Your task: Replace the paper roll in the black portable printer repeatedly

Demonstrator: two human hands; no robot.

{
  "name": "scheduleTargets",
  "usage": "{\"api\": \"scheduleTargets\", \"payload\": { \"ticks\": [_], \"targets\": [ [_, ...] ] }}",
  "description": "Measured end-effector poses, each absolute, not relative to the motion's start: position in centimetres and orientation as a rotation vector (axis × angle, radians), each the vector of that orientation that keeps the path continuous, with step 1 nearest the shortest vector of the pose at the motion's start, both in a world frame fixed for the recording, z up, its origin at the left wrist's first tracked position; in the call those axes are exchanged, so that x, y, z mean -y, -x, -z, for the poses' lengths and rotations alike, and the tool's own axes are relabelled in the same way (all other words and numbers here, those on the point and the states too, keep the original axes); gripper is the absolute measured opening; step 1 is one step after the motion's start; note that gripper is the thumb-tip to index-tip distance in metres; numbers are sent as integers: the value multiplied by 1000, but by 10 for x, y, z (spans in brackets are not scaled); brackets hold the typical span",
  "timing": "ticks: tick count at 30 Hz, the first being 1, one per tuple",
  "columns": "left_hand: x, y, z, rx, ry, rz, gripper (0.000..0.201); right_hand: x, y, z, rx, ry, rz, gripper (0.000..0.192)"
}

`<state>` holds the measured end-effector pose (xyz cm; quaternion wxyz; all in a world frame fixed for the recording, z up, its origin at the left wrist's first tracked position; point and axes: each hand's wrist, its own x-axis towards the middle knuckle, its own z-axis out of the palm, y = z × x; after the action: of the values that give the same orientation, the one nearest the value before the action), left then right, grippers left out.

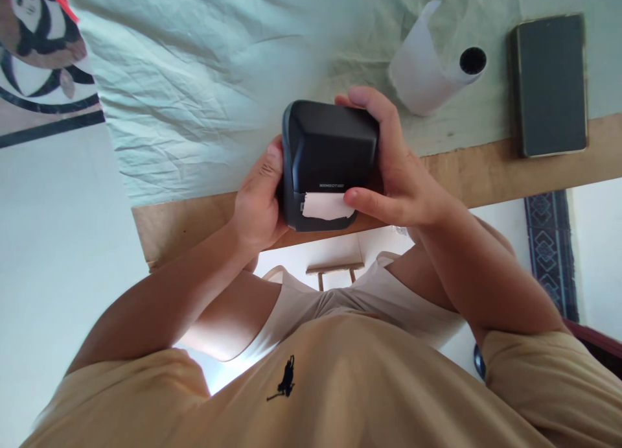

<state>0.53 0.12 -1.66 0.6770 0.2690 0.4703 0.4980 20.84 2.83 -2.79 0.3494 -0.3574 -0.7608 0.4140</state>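
Observation:
A black label printer point(335, 146) is held between both hands over the table's front edge. My left hand point(260, 198) grips its left side, thumb along the edge. Around its right side wraps my right hand point(396, 166), with the fingers at the far corner. The right thumb rests on the right end of a pale paper strip point(324, 205) that sticks out of the printer's slot. Under the printer, the hidden fingers of my left hand cannot be made out.
On the green cloth point(194, 78) stands a partly unrolled white paper roll point(422, 78) with a black core end. A dark tablet-like device point(551, 85) lies at the right, partly over the wooden table edge point(486, 166). A panda picture point(46, 46) is at the upper left.

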Motion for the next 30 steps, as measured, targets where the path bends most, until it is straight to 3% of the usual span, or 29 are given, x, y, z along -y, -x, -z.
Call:
{"api": "scheduleTargets", "payload": {
  "ticks": [9, 19, 23, 26, 30],
  "targets": [
    [-4, -6, 11, -1011, -617, -1037, 46, -31, -208, 28, 1975, 945, -985, 99],
    [-3, -8, 7, -864, -596, -1104, 35, -30, -213, 21, 2011, 1027, -630, 92],
    [-4, -5, 12, -777, -603, -1069, 27, -28, -210, 9, 1895, 1005, -458, 64],
    [-6, -4, 14, -804, -609, -1054, 24, -27, -203, -1, 1735, 988, -518, 40],
    [-7, -6, 14, -836, -618, -1056, 25, -30, -189, -11, 1428, 1028, -562, 24]
  ]
}}
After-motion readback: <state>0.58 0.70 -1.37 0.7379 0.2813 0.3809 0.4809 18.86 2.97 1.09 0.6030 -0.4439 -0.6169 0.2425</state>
